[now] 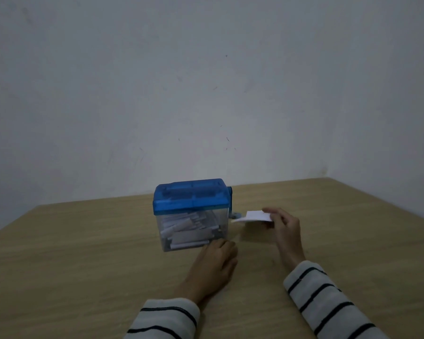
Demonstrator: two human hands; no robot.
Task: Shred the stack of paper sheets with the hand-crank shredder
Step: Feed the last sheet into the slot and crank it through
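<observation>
Head-worn camera looks forward and down, close over the table (83,253).

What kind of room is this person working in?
Probably a plain room at home or in an office, at a desk pushed into a corner: a bare wooden table, unadorned pale walls, and a small blue-lidded shredder.
</observation>
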